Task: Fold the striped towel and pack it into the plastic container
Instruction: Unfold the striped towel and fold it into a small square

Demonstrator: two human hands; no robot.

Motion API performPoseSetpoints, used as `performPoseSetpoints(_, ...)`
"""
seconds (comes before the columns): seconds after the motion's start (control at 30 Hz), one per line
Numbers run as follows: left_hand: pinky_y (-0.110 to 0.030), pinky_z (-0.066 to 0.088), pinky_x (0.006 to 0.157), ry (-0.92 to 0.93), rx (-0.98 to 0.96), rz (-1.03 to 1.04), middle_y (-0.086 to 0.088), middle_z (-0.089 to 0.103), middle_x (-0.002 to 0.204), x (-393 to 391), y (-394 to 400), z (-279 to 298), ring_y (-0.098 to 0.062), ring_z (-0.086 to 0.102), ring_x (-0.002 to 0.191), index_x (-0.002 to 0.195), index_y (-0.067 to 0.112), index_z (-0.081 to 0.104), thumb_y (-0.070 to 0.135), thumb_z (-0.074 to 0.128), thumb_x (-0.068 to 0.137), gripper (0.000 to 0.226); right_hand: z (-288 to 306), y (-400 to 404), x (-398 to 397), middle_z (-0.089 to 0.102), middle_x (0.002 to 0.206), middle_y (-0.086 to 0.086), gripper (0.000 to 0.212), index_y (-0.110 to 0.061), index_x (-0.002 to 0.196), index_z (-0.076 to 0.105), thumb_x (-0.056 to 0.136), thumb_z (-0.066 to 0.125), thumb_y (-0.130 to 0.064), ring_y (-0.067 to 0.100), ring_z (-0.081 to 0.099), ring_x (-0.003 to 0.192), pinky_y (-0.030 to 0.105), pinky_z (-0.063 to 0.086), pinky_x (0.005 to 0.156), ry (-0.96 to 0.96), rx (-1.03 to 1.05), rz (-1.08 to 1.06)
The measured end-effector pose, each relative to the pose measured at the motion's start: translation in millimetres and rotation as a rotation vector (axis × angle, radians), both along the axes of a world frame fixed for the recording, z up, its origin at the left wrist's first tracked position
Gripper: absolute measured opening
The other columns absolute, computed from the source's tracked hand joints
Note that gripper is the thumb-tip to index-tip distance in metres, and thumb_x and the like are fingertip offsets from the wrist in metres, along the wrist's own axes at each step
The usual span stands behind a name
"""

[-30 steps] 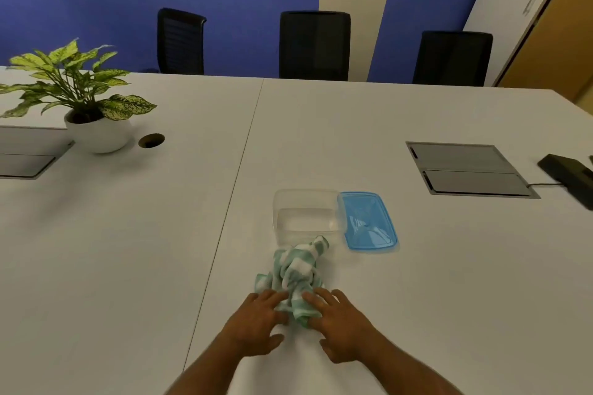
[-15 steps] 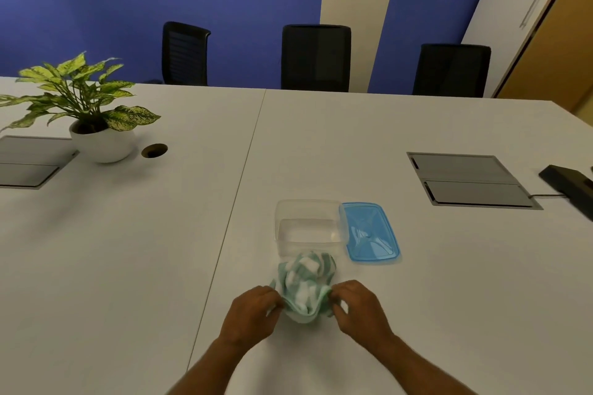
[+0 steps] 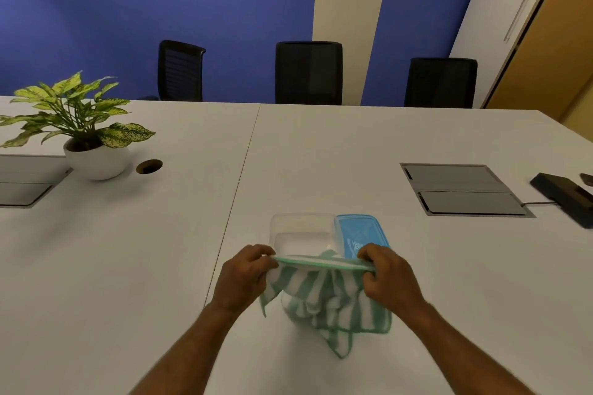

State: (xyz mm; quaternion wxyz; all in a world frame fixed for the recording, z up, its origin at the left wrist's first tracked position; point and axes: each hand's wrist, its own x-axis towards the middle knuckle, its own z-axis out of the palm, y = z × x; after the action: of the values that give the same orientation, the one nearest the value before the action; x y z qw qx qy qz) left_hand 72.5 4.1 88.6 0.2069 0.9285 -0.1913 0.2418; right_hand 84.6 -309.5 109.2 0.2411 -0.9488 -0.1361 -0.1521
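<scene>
1. The striped towel is held up above the white table, its top hem stretched taut between 2 hands, the rest hanging in loose folds just in front of the clear plastic container.
2. The left hand is closed in a pinch on 1 end of the hem; the right hand is closed on the other.
3. The container is seen open and empty, with its blue lid lying just beside it on the right.
4. The towel is judged light, soft and limp; it will sag wherever it is unsupported, so the corners are best gripped and the cloth laid flat for folding.
5. Folding is judged barely begun.
</scene>
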Motion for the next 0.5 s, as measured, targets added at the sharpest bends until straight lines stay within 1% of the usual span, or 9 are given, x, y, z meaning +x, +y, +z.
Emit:
performPoseSetpoints(0.07,-0.026,0.056,0.052,-0.064,-0.002,0.008,-0.002,0.072,0.094,7.8,-3.0,13.1,-0.019,0.068,0.077,0.084,0.017,0.076,0.008,0.081,0.071,0.016,8.3,-4.9,8.6,0.065,0.076,-0.005,0.031,-0.021,0.083,0.065,0.057,0.054,-0.009,0.023,0.063,0.07,0.035,0.052,0.054,-0.08,-0.038,-0.057)
performPoseSetpoints(0.1,-0.027,0.057,0.054,-0.099,-0.025,0.018,-0.003,0.073,0.093,11.4,-4.1,20.1,-0.02,0.068,0.077,0.085,0.016,0.077,0.009,0.075,0.076,0.012,12.1,-8.2,12.9,0.066,0.074,-0.003,0.028,-0.019,0.08,0.066,0.057,0.052,-0.01,0.025,0.063,0.069,0.034,0.051,0.054,-0.098,-0.042,-0.089)
performPoseSetpoints(0.13,-0.027,0.057,0.056,-0.131,-0.049,0.031,-0.003,0.073,0.093,15.1,-4.4,26.1,-0.02,0.068,0.078,0.085,0.016,0.077,0.01,0.068,0.078,0.013,16.4,-12.2,16.7,0.066,0.073,-0.001,0.025,-0.018,0.077,0.066,0.058,0.051,-0.011,0.027,0.063,0.068,0.034,0.05,0.054,-0.103,-0.038,-0.122)
performPoseSetpoints(0.17,-0.027,0.057,0.058,-0.155,-0.063,0.046,-0.004,0.073,0.092,18.4,-4.3,32.3,-0.02,0.067,0.079,0.086,0.015,0.078,0.009,0.066,0.079,0.015,20.3,-17.2,20.5,0.065,0.073,0.001,0.024,-0.017,0.075,0.066,0.06,0.048,-0.012,0.029,0.062,0.066,0.033,0.05,0.055,-0.094,-0.027,-0.157)
performPoseSetpoints(0.23,-0.027,0.057,0.06,-0.178,-0.073,0.064,-0.004,0.073,0.093,24.8,-2.6,43.3,-0.02,0.067,0.081,0.088,0.015,0.079,0.004,0.071,0.075,0.018,28.4,-28.4,26.7,0.066,0.075,0.003,0.024,-0.017,0.076,0.066,0.065,0.045,-0.016,0.03,0.061,0.066,0.034,0.05,0.057,-0.056,0.003,-0.222)
performPoseSetpoints(0.33,-0.028,0.057,0.06,-0.213,-0.07,0.048,-0.005,0.073,0.092,31.3,-0.4,57.4,-0.02,0.068,0.081,0.09,0.014,0.079,0.001,0.073,0.075,0.021,41.4,-41.6,34.6,0.068,0.081,0.002,0.019,-0.022,0.084,0.064,0.076,0.049,-0.014,0.029,0.062,0.071,0.037,0.052,0.062,0.018,0.023,-0.257)
performPoseSetpoints(0.4,-0.028,0.058,0.059,-0.239,-0.073,0.036,-0.005,0.074,0.091,33.2,1.3,68.6,-0.02,0.069,0.08,0.09,0.012,0.079,0.002,0.065,0.079,0.021,49.9,-49.9,40.6,0.07,0.083,0.002,0.021,-0.026,0.094,0.064,0.083,0.051,-0.014,0.029,0.064,0.076,0.04,0.054,0.067,0.082,0.02,-0.241)
performPoseSetpoints(0.43,-0.028,0.058,0.06,-0.242,-0.076,0.033,-0.004,0.074,0.09,33.9,2.6,75.2,-0.02,0.069,0.079,0.09,0.012,0.079,0.005,0.059,0.08,0.023,54.5,-55.0,43.6,0.071,0.083,0.003,0.02,-0.028,0.096,0.064,0.086,0.053,-0.016,0.03,0.065,0.077,0.042,0.055,0.068,0.104,0.021,-0.234)
performPoseSetpoints(0.5,-0.027,0.058,0.059,-0.232,-0.047,0.006,-0.003,0.074,0.089,35.4,7.8,87.1,-0.019,0.069,0.077,0.087,0.011,0.078,0.011,0.051,0.081,0.027,64.6,-66.3,49.7,0.073,0.082,0.001,0.012,-0.033,0.09,0.067,0.086,0.059,-0.024,0.027,0.067,0.078,0.042,0.056,0.07,0.127,0.047,-0.212)
